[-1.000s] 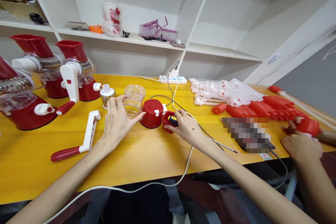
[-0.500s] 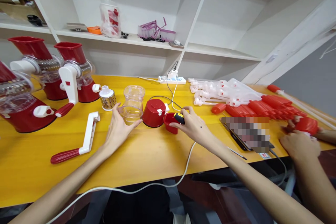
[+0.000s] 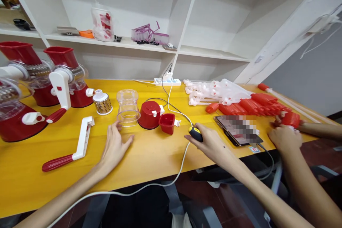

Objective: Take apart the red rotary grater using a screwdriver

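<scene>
My left hand (image 3: 113, 146) is open, thumb and fingers apart, just in front of a clear plastic housing (image 3: 128, 108). It holds nothing; I cannot tell whether a fingertip touches the housing's rim. My right hand (image 3: 211, 139) is closed on a screwdriver by its black and yellow handle (image 3: 195, 134); the shaft is hidden. To the left of that hand, a red hopper (image 3: 167, 124) with a white knob beside it stands next to a round red base (image 3: 150, 114). A metal grater drum (image 3: 103, 104) stands behind my left hand, and a white crank with a red handle (image 3: 57, 163) lies to its left.
Assembled red rotary graters (image 3: 71, 78) stand at the left. A power strip (image 3: 167, 82) sits at the back, and a white cable (image 3: 184, 156) crosses the table. On the right are a tablet (image 3: 237, 130), red parts (image 3: 256, 105), white parts (image 3: 211, 91) and another person's hands (image 3: 285, 139).
My right hand has drawn back from the red hopper toward the right, with the screwdriver still in it. My left hand has pulled back from around the clear housing. The view has shifted slightly.
</scene>
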`<state>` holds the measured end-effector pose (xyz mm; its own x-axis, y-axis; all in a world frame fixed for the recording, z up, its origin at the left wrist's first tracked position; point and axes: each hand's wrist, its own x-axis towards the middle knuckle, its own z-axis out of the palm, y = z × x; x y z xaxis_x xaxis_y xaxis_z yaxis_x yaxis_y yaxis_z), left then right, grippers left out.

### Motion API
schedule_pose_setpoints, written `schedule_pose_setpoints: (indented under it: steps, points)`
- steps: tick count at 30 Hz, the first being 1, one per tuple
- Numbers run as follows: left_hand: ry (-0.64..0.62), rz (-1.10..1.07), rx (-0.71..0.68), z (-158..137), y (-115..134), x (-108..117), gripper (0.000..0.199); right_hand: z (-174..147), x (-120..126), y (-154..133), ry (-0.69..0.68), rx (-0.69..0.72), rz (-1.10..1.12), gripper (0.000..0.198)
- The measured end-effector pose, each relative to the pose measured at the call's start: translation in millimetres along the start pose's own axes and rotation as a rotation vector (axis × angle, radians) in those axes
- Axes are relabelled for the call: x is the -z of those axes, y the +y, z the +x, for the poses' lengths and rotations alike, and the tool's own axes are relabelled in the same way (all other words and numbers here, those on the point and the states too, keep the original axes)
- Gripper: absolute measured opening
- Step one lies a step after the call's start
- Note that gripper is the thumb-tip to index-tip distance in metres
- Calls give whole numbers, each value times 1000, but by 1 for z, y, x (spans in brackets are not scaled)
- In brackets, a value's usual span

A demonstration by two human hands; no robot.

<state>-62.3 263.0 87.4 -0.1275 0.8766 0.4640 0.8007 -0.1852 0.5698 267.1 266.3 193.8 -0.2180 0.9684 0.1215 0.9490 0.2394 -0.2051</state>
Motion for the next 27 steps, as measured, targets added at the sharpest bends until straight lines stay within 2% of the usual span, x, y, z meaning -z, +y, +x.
schedule_pose_setpoints:
  steps: [2, 4, 6, 8, 11, 13, 15, 17, 19, 21, 23, 25, 27]
  points:
    - [-88, 50, -177, -11, 11, 0, 48, -11, -5, -1, -24, 14, -89, 25]
    - [-178, 120, -432, -10, 25, -5, 38, -13, -9, -6, -39, 27, -171, 21]
    - [-141, 182, -606, 3, 38, -14, 42, -7, -10, -12, -28, 66, -223, 26]
    - [-62, 221, -627, 23, 50, -27, 53, 5, -10, -19, -6, 133, -255, 38]
    - [-28, 239, -616, 46, 61, -44, 64, 25, -12, -29, -8, 204, -283, 48]
    - [-21, 223, -627, 47, 63, -47, 60, 34, -14, -33, -23, 229, -291, 52]
    - [2, 193, -635, 35, 60, -42, 50, 37, -17, -36, -39, 238, -292, 54]
    - [33, 180, -592, 17, 51, -28, 36, 38, -18, -36, -55, 243, -285, 50]
    - [60, 167, -424, 1, 37, -13, 31, 37, -20, -34, -70, 256, -278, 42]
    - [57, 135, -129, -5, 22, -1, 48, 37, -22, -31, -86, 276, -274, 34]
    - [59, 100, 79, 2, 9, 3, 77, 39, -25, -29, -93, 291, -277, 31]
    - [29, 39, 144, 18, 3, -1, 99, 43, -29, -28, -89, 296, -286, 30]
    - [-5, -37, 122, 35, 2, -11, 106, 47, -33, -29, -76, 287, -303, 31]
